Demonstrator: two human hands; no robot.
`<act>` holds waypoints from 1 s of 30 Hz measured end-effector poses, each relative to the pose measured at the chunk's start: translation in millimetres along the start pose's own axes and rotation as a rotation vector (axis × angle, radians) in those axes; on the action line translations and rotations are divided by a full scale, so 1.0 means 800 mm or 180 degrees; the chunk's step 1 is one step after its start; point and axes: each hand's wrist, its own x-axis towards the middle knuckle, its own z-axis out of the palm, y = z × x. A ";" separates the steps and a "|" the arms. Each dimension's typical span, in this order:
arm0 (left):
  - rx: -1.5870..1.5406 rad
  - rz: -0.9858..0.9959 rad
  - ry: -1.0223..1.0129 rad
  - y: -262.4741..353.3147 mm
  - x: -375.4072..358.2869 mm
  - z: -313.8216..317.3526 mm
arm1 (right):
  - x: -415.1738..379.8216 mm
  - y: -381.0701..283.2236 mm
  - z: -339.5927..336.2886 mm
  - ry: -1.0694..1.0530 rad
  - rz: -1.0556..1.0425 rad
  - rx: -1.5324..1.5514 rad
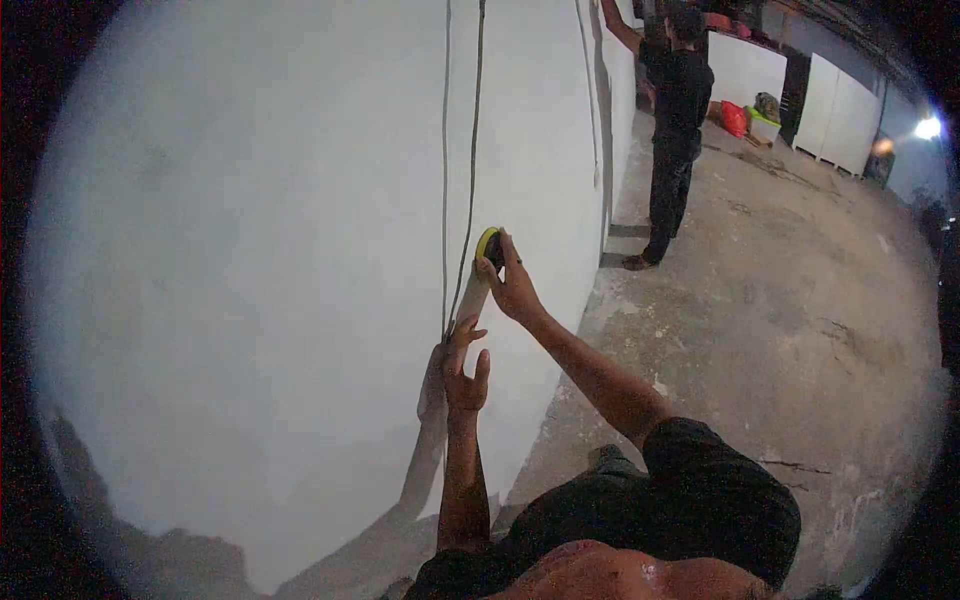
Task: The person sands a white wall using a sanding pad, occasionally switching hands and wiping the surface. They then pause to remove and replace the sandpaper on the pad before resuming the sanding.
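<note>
My right hand (512, 283) is closed around a round black disc with a yellow-green rim (488, 243), held up close to the white wall (280, 230). Its exact kind is hard to make out, since my fingers cover part of it. Lower down, my left hand (465, 375) is open beside the wall, thumb apart and fingers stretched upward. A thin dark cable (475, 130) runs down the wall and meets the fingertips of my left hand.
Farther along the wall stands a person in dark clothes (675, 120), one arm raised to it. White cabinets (838, 112), a red bag (733, 119) and a light-coloured bin (764, 128) are at the back. A bright lamp (928, 128) shines at right above the rough concrete floor (760, 290).
</note>
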 end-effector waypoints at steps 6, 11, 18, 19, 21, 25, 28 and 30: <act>-0.0213 -0.0068 0.0162 -0.014 -0.005 0.013 | -0.007 0.015 0.018 0.0157 -0.0026 -0.0288; 0.0201 0.0047 0.0094 -0.013 -0.002 0.008 | 0.033 0.009 0.010 0.0139 0.0379 0.0545; 0.0674 0.0318 -0.0043 -0.011 0.006 0.001 | 0.036 0.069 0.050 0.0351 -0.0208 -0.0187; 0.0664 0.0376 -0.0034 -0.011 0.012 0.004 | 0.051 0.061 0.041 0.0309 0.0022 -0.0014; 0.0814 0.0411 0.0003 0.005 -0.006 0.010 | 0.052 0.037 0.011 0.0208 0.0349 0.0664; 0.1149 0.0534 0.0029 0.012 -0.007 0.010 | 0.052 0.087 0.033 0.0273 -0.0405 0.0146; 0.1516 0.0660 0.0121 0.016 -0.002 0.009 | 0.026 0.079 0.049 0.0726 -0.0877 -0.0076; 0.1753 0.0697 0.0141 0.023 0.005 0.010 | 0.035 0.009 0.010 -0.0108 0.0910 0.2192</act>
